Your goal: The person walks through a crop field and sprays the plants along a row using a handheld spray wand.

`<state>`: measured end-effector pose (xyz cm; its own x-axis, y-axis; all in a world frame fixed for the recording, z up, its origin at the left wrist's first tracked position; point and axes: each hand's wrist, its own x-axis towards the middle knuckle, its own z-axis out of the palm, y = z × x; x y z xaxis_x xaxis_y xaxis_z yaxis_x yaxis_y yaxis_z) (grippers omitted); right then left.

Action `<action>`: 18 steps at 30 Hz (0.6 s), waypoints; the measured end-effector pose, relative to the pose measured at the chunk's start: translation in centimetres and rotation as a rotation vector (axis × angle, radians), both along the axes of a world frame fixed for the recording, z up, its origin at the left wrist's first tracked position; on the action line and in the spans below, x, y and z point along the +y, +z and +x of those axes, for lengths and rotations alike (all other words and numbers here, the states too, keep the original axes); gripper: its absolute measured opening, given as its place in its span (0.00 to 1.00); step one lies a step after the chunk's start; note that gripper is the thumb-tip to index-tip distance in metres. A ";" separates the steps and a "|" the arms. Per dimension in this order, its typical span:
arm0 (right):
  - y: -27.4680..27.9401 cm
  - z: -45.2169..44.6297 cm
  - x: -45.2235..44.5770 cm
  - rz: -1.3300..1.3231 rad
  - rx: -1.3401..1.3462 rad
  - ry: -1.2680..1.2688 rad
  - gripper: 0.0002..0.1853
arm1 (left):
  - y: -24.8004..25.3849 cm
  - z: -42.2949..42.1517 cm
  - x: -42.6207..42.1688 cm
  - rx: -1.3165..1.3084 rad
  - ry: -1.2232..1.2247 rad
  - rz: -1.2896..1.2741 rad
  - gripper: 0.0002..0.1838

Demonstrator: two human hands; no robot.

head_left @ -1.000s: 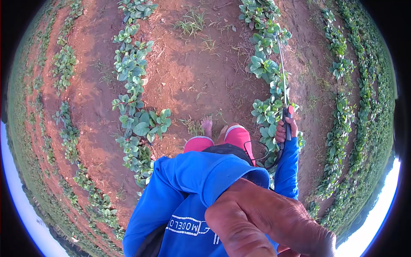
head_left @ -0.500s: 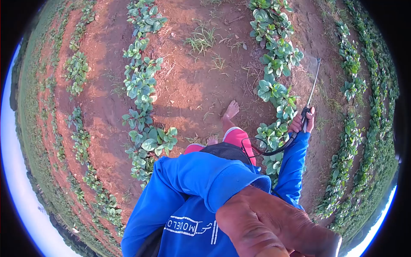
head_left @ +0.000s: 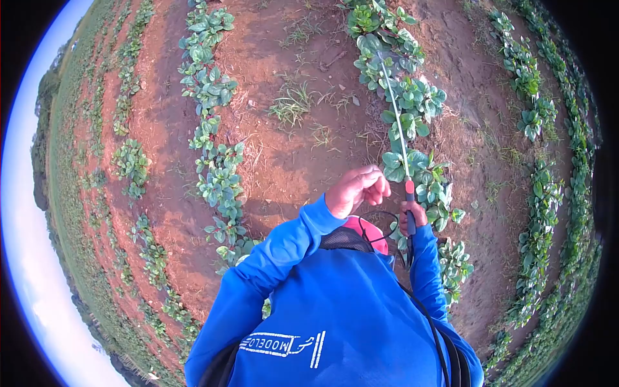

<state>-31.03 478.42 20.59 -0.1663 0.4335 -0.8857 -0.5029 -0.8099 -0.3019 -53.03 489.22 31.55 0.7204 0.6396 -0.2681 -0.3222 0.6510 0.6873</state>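
My right hand (head_left: 413,218) is wrapped around the dark handle of a spray lance (head_left: 397,116). The long thin rod points forward over a row of leafy green plants (head_left: 412,97), and a faint mist shows near its tip. A red part sits where rod and handle meet. My left hand (head_left: 356,191) hovers in front of my body, left of the lance handle. Its fingers are loosely curled and apart, and nothing shows in them. A thin dark hose (head_left: 380,216) loops between my hands near the waist.
Another plant row (head_left: 216,129) runs along my left, with more rows (head_left: 532,122) to the right. Reddish soil (head_left: 284,161) with grass tufts (head_left: 291,103) lies between them. Dark straps (head_left: 461,361) cross my blue shirt.
My left hand has dropped from close to the camera to waist height. My right hand has swung the lance leftward, from the bare soil to above the plant row.
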 end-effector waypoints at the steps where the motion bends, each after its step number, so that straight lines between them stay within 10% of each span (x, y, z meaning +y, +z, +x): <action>1: 0.2 -0.6 1.1 0.056 -0.075 0.025 0.12 | -3.9 -2.0 0.8 0.263 0.026 0.049 0.15; 4: -0.2 -1.0 5.1 0.111 -0.142 0.118 0.13 | -12.8 -8.7 1.0 0.878 0.128 0.000 0.12; 9: -1.5 1.6 14.1 0.091 0.213 0.044 0.14 | -26.1 -22.0 -3.7 1.074 0.331 -0.491 0.10; 18: 0.8 5.4 24.3 0.380 0.706 -0.453 0.19 | -29.9 -27.9 -2.0 1.163 0.188 -0.812 0.07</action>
